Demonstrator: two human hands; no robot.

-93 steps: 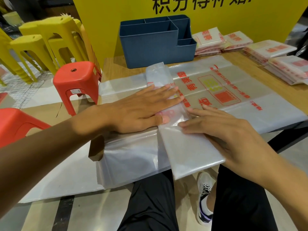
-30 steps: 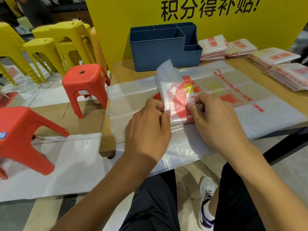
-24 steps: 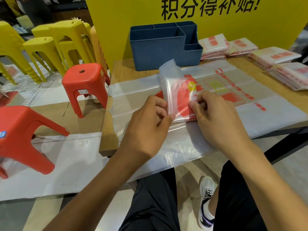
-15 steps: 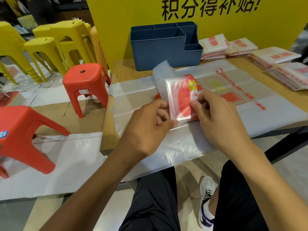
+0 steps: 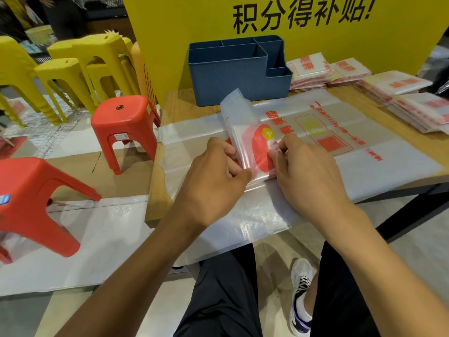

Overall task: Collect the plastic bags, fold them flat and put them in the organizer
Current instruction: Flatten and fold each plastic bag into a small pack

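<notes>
A yellow board (image 5: 291, 32) with black characters fills the top of the frame, behind a wooden table (image 5: 179, 105) that runs from centre to right edge. Yellow stools (image 5: 80, 69) stand stacked at upper left, with two red stools (image 5: 124, 122) below them toward the left edge. A large clear plastic sheet (image 5: 364, 161) with red print lies spread over the table and hangs off its near edge. The blue organizer (image 5: 230, 79) stands at top centre on the table, its compartments open upward. Stacks of folded bags (image 5: 398, 86) lie at upper right. In the middle of the frame, on the sheet, is the partly folded plastic bag (image 5: 245, 132), its far end curling upward. The left hand (image 5: 213, 181) pinches the bag's near left edge with curled fingers; the right hand (image 5: 308, 176) pinches its right edge, fingers curled onto it.
</notes>
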